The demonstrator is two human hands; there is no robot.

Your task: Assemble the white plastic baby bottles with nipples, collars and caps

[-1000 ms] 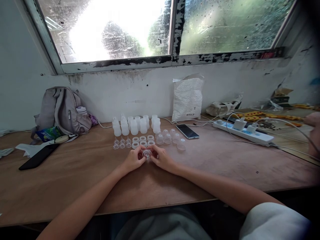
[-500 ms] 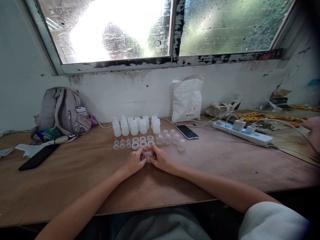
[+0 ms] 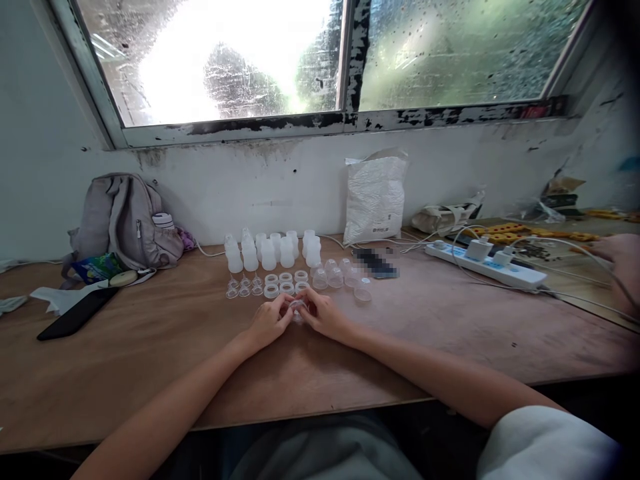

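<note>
Landmark: block of white plastic rings [image 3: 286,283], two rows of three. Left hand [image 3: 273,319] and right hand [image 3: 323,317] meet just on the near side of it, forearms angled inward from the near corners. Wrists low, fingers curled, thumbs toward each other. Both pinch a small clear plastic piece [image 3: 299,307] between them, so grip is together, clamped on that; fingers hide part of it. Right fingertips overlap the front right ring in view; can't tell if they touch.

Edges: gap from hands to ring block is tight. Left of the block, just beside: clear nipple-shaped plastic pieces [image 3: 245,288]. Right: translucent domed plastic caps [image 3: 334,273]. Behind: frosted white plastic bottles [image 3: 269,252], standing. More room on the near side, where wood runs to the table edge.

Surface: brown wooden table [image 3: 375,363], smudged right of the block. Far right: white power strip [image 3: 515,270] with cables; beyond it, another person's hand [image 3: 623,260], blurred. Far left: grey fabric backpack [image 3: 120,220] against the white wall [image 3: 240,180]. Bright window [image 3: 240,67] above and behind the block.
</note>
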